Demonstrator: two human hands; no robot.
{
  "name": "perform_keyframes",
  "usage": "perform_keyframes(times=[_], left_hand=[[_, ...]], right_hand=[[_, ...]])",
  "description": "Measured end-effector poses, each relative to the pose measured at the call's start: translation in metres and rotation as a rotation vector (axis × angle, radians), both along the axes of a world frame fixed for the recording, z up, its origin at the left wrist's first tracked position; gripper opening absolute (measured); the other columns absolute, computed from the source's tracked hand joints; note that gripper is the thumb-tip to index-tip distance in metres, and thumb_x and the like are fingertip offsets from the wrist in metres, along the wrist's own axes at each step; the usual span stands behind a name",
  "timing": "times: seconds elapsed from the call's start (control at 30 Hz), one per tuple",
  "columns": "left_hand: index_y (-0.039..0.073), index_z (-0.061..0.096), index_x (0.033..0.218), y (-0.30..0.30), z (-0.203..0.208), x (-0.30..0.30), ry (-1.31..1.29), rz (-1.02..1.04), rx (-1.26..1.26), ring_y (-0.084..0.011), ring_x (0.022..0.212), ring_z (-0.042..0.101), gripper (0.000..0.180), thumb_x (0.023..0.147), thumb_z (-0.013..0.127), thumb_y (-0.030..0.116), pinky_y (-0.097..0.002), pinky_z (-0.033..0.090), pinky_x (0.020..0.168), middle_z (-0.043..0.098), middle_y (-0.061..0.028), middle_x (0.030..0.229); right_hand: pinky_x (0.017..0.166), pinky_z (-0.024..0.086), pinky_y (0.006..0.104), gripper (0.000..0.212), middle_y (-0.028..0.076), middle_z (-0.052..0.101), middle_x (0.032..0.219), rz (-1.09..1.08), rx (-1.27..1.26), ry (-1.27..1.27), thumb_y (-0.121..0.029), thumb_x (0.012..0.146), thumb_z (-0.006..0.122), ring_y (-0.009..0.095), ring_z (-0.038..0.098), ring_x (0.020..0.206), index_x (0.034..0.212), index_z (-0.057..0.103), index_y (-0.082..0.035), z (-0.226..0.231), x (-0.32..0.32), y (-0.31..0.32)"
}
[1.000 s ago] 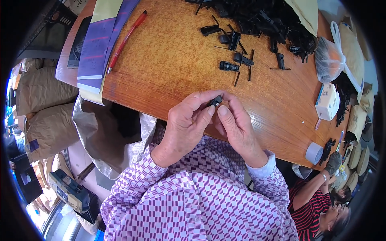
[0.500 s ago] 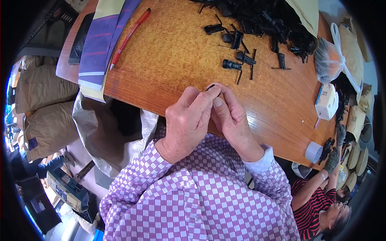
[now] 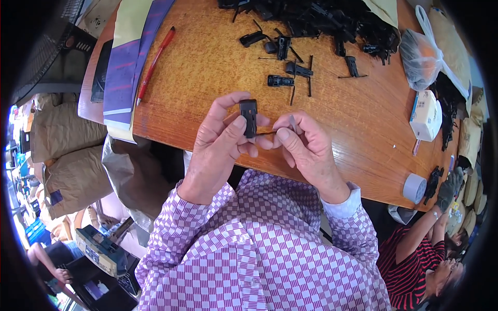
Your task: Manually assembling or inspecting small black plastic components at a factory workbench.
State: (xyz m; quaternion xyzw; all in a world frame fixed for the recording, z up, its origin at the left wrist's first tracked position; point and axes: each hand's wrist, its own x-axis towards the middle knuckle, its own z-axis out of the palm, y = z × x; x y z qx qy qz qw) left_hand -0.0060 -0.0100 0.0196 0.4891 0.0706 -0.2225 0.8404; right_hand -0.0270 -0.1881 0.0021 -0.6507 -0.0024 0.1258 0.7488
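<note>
My left hand (image 3: pixel 215 147) grips a small black plastic part (image 3: pixel 248 118) upright between thumb and fingers, just above the table's near edge. A thin dark strip (image 3: pixel 266 133) runs from its lower end to my right hand (image 3: pixel 310 153). There the thumb and forefinger pinch together on the strip's end. A small flat greyish piece (image 3: pixel 293 124) shows between the right fingers; its kind I cannot make out. Beyond my hands lie several loose black parts with thin strips, the nearest a black part (image 3: pixel 280 81). A large heap of such parts (image 3: pixel 321 20) is behind them.
On the wooden table (image 3: pixel 192 78), a red pen (image 3: pixel 155 65) and purple-and-cream sheets (image 3: pixel 122 78) lie left. To the right are a knotted plastic bag (image 3: pixel 421 59), a white box (image 3: pixel 425 116) and a tape roll (image 3: pixel 414 188). A co-worker's gloved hand (image 3: pixel 450 189) is at far right.
My hands have moved apart from being close together. The black part, mostly hidden before, now shows in my left hand, with the strip spanning to my right. The view has shifted slightly.
</note>
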Motion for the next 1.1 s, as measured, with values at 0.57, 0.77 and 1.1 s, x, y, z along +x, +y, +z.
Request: perform_keyframes(times=[0.57,0.77,1.1], left_hand=[[0.004,0.042,0.134,0.000,-0.009,-0.005,-0.287,-0.300,0.220,-0.0094,0.082,0.059,0.043,0.092,0.052,-0.001,-0.0202,0.049,0.071,0.058,-0.0042,0.109],[0.003,0.038,0.132,0.005,-0.015,-0.005,-0.425,-0.286,0.341,-0.0106,0.085,0.060,0.044,0.090,0.050,-0.008,-0.0247,0.052,0.077,0.056,-0.0059,0.106],[0.003,0.038,0.117,0.018,-0.020,-0.003,-0.373,-0.241,0.349,-0.0118,0.083,0.061,0.033,0.089,0.047,-0.011,-0.0244,0.051,0.073,0.054,-0.0055,0.095]], right_hand=[[0.065,0.040,0.0175,0.008,-0.007,0.053,0.082,0.120,0.211,0.171,-0.012,0.092,0.061,0.001,0.048,0.075,0.093,0.058,-0.004,-0.002,0.009,-0.005],[0.062,0.040,0.0193,0.016,-0.005,0.051,0.079,0.088,-0.047,0.140,-0.017,0.097,0.053,0.003,0.047,0.072,0.092,0.056,-0.002,0.007,0.007,0.011],[0.058,0.040,0.0186,0.019,-0.002,0.049,0.078,0.137,-0.247,-0.012,-0.017,0.101,0.044,0.005,0.046,0.068,0.104,0.053,-0.001,0.001,0.004,0.032]])
